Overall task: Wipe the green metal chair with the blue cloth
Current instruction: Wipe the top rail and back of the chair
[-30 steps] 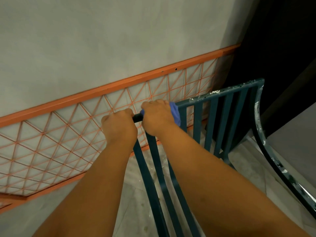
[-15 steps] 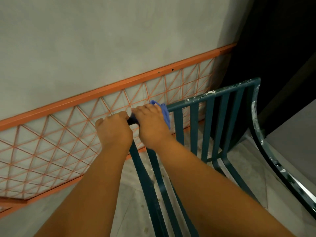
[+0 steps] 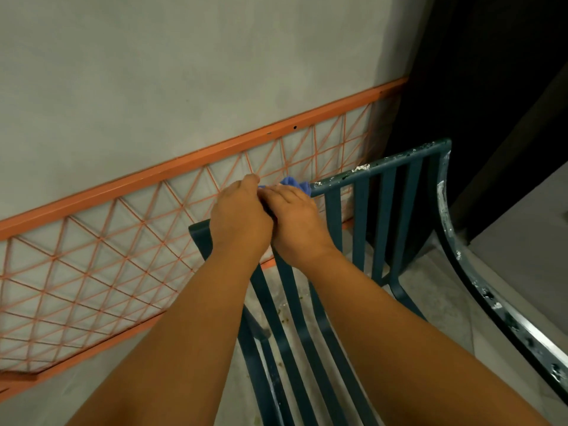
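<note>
1. At the chair's top rail, seen from the head camera, both hands are sitting side by side, touching: the left hand is curling over the rail's left end, and the right hand is pressing the cloth down onto the rail, fingers bent over it.
2. Only a blue tuft of cloth is showing beyond the right knuckles; whether the thumb is pinching it underneath, I cannot tell.
3. The chair is standing near the wall, just beside an orange lattice panel, with its slats running down toward the floor.
4. White flecks and chipped paint are showing on the rail to the right and along the curved armrest.
5. Risks, as I judge them: the cloth may be snagging on flaking paint and slipping out of the right grip; the chair may be tipping or scraping into the panel if the left hold loosens; the crusted flecks may be resisting a light pass.
</note>
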Tool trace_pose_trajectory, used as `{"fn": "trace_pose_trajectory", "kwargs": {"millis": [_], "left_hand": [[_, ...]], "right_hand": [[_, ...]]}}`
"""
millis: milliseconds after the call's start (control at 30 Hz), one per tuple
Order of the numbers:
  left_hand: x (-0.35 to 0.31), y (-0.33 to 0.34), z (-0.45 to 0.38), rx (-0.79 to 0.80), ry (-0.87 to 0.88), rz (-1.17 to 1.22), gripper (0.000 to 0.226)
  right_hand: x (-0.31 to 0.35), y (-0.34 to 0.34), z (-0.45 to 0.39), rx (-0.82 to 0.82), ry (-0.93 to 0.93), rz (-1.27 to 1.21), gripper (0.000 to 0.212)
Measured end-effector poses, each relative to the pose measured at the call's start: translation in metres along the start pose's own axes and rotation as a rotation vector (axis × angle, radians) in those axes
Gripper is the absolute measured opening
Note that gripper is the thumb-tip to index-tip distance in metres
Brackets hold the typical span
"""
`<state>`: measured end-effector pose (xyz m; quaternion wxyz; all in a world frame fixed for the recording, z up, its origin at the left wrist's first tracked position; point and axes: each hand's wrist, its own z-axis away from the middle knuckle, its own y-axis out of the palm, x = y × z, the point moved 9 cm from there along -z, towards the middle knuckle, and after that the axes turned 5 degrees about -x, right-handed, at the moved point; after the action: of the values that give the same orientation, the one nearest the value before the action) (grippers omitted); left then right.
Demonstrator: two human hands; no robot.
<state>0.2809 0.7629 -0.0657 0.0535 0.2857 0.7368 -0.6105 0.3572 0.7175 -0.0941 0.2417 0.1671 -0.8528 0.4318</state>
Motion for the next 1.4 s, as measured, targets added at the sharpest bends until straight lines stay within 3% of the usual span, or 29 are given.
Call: {"fn": "trace_pose_trajectory", "kwargs": {"millis": [100,167,267,333,467,667,867,967,1067,1267,1400], "left_hand": [[-0.012,0.008,-0.002,0.028,0.013,0.038,0.048],[-0.014,0.015,-0.002,0.051,0.003,-0.003,0.051],[-0.017,0.025,-0.003,0.055,0.011,-0.068,0.031],[-0.023,0.034,-0.005,0.065,0.044,-0.115,0.021],[-0.023,0.041,-0.008,0.067,0.024,-0.192,0.020],[-0.026,0.042,-0.015,0.061,0.065,-0.323,0.022],[-0.025,0.046,-0.020,0.092,0.064,-0.400,0.018],[-0.025,0.046,-0.020,0.096,0.078,-0.416,0.020],[-0.027,0.045,-0.020,0.087,0.066,-0.409,0.021],[-0.025,0.047,-0.021,0.117,0.052,-0.401,0.018],[-0.027,0.046,-0.020,0.105,0.073,-0.391,0.021]], "right_hand": [[-0.021,-0.044,-0.004,-0.221,0.174,-0.156,0.042],[-0.029,-0.058,-0.010,-0.291,0.182,-0.068,0.048],[-0.045,-0.025,-0.020,0.074,0.156,0.208,0.056],[-0.056,-0.011,-0.015,0.204,0.136,0.259,0.057],[-0.069,-0.024,-0.005,0.147,-0.006,0.274,0.052],[-0.088,-0.032,-0.019,0.130,0.128,0.404,0.042],[-0.069,-0.020,0.002,0.110,-0.108,0.200,0.054],[-0.091,-0.037,-0.017,0.046,0.029,0.241,0.043],[-0.090,-0.029,-0.032,0.085,0.173,0.326,0.027],[-0.071,-0.025,0.007,0.046,-0.103,0.148,0.051],[-0.100,-0.041,-0.021,0.022,0.083,0.237,0.033]]}}
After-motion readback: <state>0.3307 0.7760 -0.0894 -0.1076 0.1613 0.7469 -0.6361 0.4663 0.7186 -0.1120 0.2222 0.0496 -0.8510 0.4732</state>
